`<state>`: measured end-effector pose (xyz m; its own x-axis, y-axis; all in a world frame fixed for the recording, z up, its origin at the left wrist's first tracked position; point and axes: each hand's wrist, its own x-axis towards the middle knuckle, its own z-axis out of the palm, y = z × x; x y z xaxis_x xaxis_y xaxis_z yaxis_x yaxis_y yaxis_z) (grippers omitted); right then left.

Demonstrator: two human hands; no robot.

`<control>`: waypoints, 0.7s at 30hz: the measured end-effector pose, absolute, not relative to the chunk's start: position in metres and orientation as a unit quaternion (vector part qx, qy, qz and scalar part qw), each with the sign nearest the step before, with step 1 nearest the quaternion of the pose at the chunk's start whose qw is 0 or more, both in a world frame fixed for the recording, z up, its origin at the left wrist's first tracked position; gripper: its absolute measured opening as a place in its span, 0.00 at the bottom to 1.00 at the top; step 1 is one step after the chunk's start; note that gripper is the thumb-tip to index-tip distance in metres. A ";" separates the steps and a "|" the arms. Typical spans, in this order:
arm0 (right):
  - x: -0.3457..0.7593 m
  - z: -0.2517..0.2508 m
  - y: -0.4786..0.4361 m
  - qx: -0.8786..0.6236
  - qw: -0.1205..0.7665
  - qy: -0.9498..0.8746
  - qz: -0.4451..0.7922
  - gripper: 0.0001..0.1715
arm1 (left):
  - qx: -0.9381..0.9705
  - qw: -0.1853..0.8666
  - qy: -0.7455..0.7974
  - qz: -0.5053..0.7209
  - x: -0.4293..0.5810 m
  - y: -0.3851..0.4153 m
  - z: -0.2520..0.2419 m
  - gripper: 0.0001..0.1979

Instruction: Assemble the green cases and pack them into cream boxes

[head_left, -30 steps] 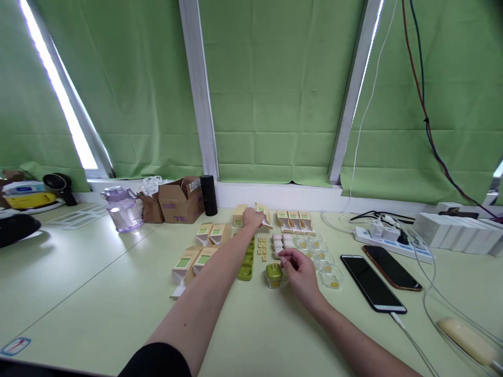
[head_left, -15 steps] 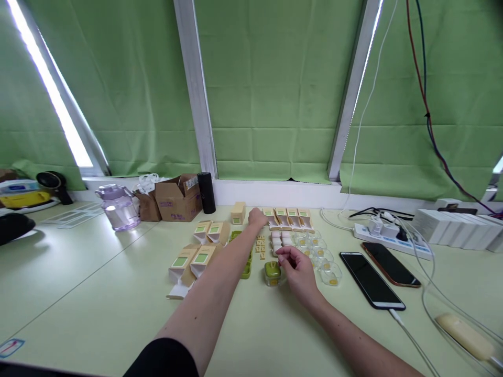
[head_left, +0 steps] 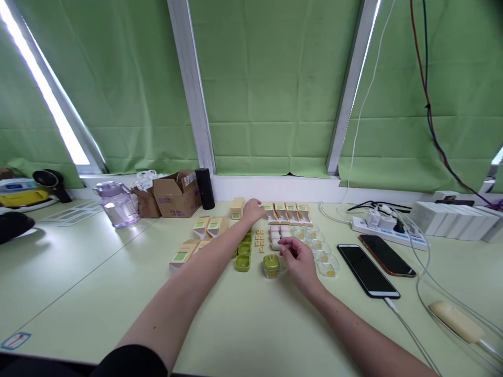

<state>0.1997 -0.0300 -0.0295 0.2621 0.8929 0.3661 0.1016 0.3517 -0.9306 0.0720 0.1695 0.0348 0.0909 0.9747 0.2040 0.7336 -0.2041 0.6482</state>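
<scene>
A small clear jar with a green lid (head_left: 271, 265) stands on the table just left of my right hand (head_left: 301, 259). That hand's fingers are bent, with thumb and index slightly apart and nothing visible between them. Farther off, my left hand (head_left: 253, 210) reaches between a single cream carton (head_left: 237, 208) and a row of open cream cartons (head_left: 286, 213); its fingertips are partly hidden. Below it are green lids (head_left: 242, 263), several small yellow tags (head_left: 260, 242), white round-edged pieces (head_left: 275, 238) and clear cups (head_left: 327, 266) with yellow inside.
More open cartons (head_left: 181, 255) lie at left, partly behind my left forearm. Two phones (head_left: 368, 271) and a power strip (head_left: 387, 230) with loose cables are at right. A purple jug (head_left: 118, 205), a cardboard box (head_left: 176, 196) and a black cylinder (head_left: 205, 189) stand at the back left.
My left hand has shifted slightly and its fingers now show more, turned toward the carton row. My right hand and the jar have stayed in place; the view has tilted a little.
</scene>
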 end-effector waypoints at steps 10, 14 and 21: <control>0.212 -0.029 -0.023 -0.464 0.664 -0.496 0.312 0.20 | 0.808 0.193 0.430 0.354 0.024 0.042 0.043 0.17; 0.211 -0.030 -0.023 -0.471 0.655 -0.500 0.315 0.20 | 0.835 0.173 0.443 0.277 0.014 0.008 0.030 0.16; 0.206 -0.035 -0.025 -0.475 0.640 -0.523 0.302 0.18 | 0.875 0.150 0.406 0.217 0.014 -0.014 0.022 0.21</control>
